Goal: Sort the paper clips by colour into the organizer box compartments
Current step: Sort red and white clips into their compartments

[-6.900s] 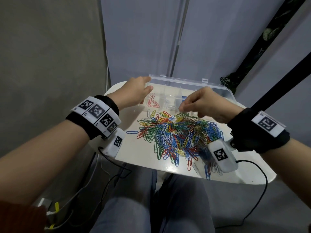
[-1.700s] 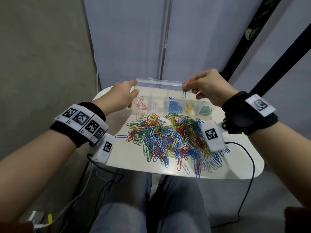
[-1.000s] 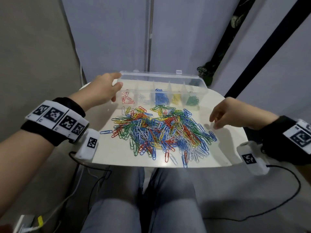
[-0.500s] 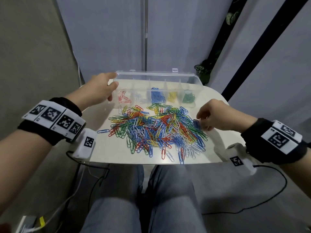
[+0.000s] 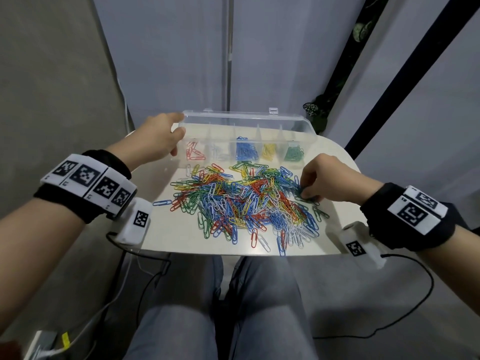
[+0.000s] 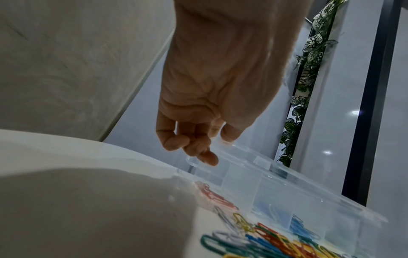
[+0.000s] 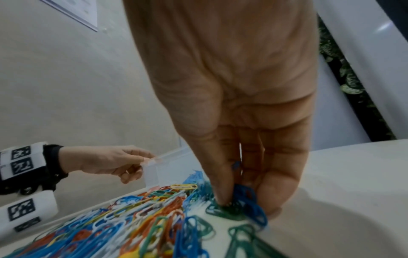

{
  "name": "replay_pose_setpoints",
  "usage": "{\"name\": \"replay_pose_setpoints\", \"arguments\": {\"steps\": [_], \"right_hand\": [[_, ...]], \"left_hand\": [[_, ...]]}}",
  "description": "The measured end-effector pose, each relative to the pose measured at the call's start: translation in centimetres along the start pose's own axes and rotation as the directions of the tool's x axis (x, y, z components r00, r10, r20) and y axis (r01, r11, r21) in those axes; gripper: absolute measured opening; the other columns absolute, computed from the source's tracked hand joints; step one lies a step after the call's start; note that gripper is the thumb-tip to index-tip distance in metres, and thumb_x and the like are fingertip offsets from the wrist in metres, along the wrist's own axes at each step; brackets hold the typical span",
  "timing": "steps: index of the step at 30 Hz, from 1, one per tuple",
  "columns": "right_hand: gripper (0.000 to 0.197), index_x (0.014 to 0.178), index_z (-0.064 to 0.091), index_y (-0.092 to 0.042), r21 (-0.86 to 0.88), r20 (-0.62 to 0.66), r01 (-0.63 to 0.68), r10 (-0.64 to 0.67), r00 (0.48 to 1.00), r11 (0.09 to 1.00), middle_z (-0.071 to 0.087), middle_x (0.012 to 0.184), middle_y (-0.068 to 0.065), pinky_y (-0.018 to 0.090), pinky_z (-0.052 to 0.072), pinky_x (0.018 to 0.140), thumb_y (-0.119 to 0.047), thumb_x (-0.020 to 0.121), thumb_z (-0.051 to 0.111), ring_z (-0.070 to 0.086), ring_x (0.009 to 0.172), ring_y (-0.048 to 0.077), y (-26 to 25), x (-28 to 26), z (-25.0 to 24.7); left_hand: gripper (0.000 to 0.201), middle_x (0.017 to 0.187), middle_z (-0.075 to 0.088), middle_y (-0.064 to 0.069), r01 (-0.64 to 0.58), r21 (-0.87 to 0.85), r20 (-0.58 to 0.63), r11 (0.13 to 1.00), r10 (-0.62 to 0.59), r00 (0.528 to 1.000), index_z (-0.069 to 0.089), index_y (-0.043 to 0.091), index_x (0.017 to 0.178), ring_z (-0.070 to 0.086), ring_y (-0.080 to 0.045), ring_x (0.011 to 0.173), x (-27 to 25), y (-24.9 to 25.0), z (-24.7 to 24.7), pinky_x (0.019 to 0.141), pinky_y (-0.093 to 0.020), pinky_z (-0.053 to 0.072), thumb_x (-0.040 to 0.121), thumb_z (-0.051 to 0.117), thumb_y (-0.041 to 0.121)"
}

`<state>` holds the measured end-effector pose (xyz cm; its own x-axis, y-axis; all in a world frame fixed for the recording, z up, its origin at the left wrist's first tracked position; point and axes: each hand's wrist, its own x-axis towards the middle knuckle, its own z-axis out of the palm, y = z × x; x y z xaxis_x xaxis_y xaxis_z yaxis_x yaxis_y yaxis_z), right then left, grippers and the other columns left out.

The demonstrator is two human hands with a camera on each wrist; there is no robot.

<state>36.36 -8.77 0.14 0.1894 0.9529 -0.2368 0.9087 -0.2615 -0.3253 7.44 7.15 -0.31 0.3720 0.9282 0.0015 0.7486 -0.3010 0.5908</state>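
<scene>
A heap of mixed paper clips (image 5: 246, 201) in red, blue, green, yellow and white lies in the middle of the white table (image 5: 179, 237). Behind it stands the clear organizer box (image 5: 293, 120). Its compartments hold red clips (image 5: 194, 155), blue clips (image 5: 245, 152), yellow clips (image 5: 268, 152) and green clips (image 5: 294, 154). My left hand (image 5: 179, 126) pinches the box's left corner (image 6: 194, 161) between thumb and fingers. My right hand (image 5: 306, 194) is down on the heap's right edge. Its thumb (image 7: 220, 199) presses a green clip (image 7: 225, 212), and blue clips (image 7: 251, 197) are pinched against the fingers.
A stray blue clip (image 5: 162, 202) lies left of the heap, and loose green clips (image 5: 320, 213) lie to its right. The table's front edge is just above my knees (image 5: 215, 307). Cables (image 5: 405, 307) hang from both wrists. A plant (image 5: 315, 113) stands behind the box's right end.
My right hand left the box, swung out to the right, then came down on the heap's right edge and closed on clips. My left hand stayed on the box's corner.
</scene>
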Motion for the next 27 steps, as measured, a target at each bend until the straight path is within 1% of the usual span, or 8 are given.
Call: {"name": "replay_pose_setpoints", "arguments": {"steps": [2, 5, 8, 12, 15, 19, 24, 27], "right_hand": [[0.011, 0.07, 0.07, -0.005, 0.139, 0.017, -0.036, 0.034, 0.999, 0.99, 0.071, 0.071, 0.017, 0.027, 0.057, 0.059, 0.003, 0.072, 0.078, 0.064, 0.051, 0.019, 0.3, 0.2, -0.3], [0.006, 0.075, 0.071, 0.007, 0.391, 0.021, -0.074, 0.071, 0.997, 0.917, 0.068, 0.07, 0.024, 0.028, 0.058, 0.057, 0.009, 0.072, 0.076, 0.06, 0.052, 0.022, 0.7, 0.2, -1.1], [0.007, 0.08, 0.071, 0.01, 0.546, 0.048, -0.124, 0.117, 0.992, 0.829, 0.066, 0.065, 0.019, 0.024, 0.058, 0.054, 0.009, 0.074, 0.074, 0.059, 0.052, 0.021, 0.9, 0.2, -1.7], [0.007, 0.081, 0.07, 0.009, 0.68, 0.072, -0.144, 0.13, 0.989, 0.719, 0.066, 0.063, 0.015, 0.022, 0.055, 0.051, 0.007, 0.075, 0.073, 0.058, 0.053, 0.019, 0.6, 0.6, -2.3], [0.01, 0.083, 0.069, 0.009, 0.713, 0.028, -0.088, 0.096, 0.995, 0.696, 0.066, 0.064, 0.014, 0.02, 0.051, 0.049, 0.004, 0.076, 0.073, 0.056, 0.054, 0.017, -0.5, 1.2, -3.0], [0.013, 0.083, 0.071, 0.007, 0.707, -0.11, 0.032, 0.065, 0.992, 0.707, 0.068, 0.07, 0.015, 0.022, 0.048, 0.051, 0.0, 0.075, 0.076, 0.054, 0.053, 0.013, -3.2, 2.7, -3.8], [0.013, 0.081, 0.07, 0.008, 0.652, -0.215, 0.115, 0.036, 0.976, 0.75, 0.068, 0.058, 0.004, 0.021, 0.038, 0.046, 0.001, 0.073, 0.078, 0.047, 0.046, 0.008, -7.1, 5.3, -3.6], [0.014, 0.082, 0.07, 0.011, 0.624, -0.242, 0.134, 0.028, 0.97, 0.77, 0.065, 0.055, 0.004, 0.02, 0.033, 0.042, 0.002, 0.074, 0.076, 0.045, 0.044, 0.008, -9.0, 6.5, -3.1]], "left_hand": [[0.046, 0.069, 0.066, -0.006, -0.003, -0.001, 0.002, 1.0, 0.003, 1.0, 0.038, 0.015, 0.147, 0.055, -0.008, 0.064, 0.0, 0.0, -0.1, 0.074, -0.028, 0.036, 0.103, 0.041, 0.026], [0.046, 0.069, 0.066, -0.005, 0.002, -0.004, 0.006, 1.0, -0.002, 1.0, 0.038, 0.016, 0.147, 0.054, -0.009, 0.063, 0.0, 0.0, -0.2, 0.073, -0.029, 0.037, 0.103, 0.041, 0.025], [0.045, 0.069, 0.066, -0.004, 0.008, -0.009, 0.009, 1.0, -0.007, 1.0, 0.038, 0.018, 0.147, 0.053, -0.009, 0.062, 0.0, -0.2, -0.4, 0.073, -0.029, 0.037, 0.103, 0.042, 0.026], [0.045, 0.069, 0.066, -0.003, 0.002, 0.001, 0.014, 1.0, -0.002, 1.0, 0.038, 0.02, 0.147, 0.054, -0.009, 0.063, 0.0, -0.5, -0.4, 0.073, -0.029, 0.037, 0.103, 0.04, 0.027], [0.046, 0.069, 0.067, -0.004, 0.003, 0.004, 0.017, 1.0, -0.003, 1.0, 0.037, 0.021, 0.148, 0.055, -0.01, 0.064, 0.1, -0.6, -0.2, 0.073, -0.03, 0.039, 0.103, 0.04, 0.028], [0.046, 0.072, 0.068, -0.004, 0.007, 0.008, 0.015, 1.0, -0.008, 1.0, 0.035, 0.022, 0.148, 0.056, -0.012, 0.066, 0.3, -0.8, -0.1, 0.071, -0.031, 0.041, 0.103, 0.039, 0.029], [0.046, 0.071, 0.068, -0.003, 0.002, 0.009, 0.018, 1.0, -0.002, 1.0, 0.035, 0.023, 0.148, 0.057, -0.011, 0.065, 0.4, -1.0, -0.1, 0.072, -0.032, 0.043, 0.103, 0.039, 0.03], [0.046, 0.071, 0.068, -0.004, -0.008, 0.004, 0.017, 1.0, 0.008, 1.0, 0.036, 0.022, 0.148, 0.056, -0.01, 0.063, 0.4, -0.9, -0.1, 0.071, -0.031, 0.041, 0.103, 0.039, 0.029]]}}
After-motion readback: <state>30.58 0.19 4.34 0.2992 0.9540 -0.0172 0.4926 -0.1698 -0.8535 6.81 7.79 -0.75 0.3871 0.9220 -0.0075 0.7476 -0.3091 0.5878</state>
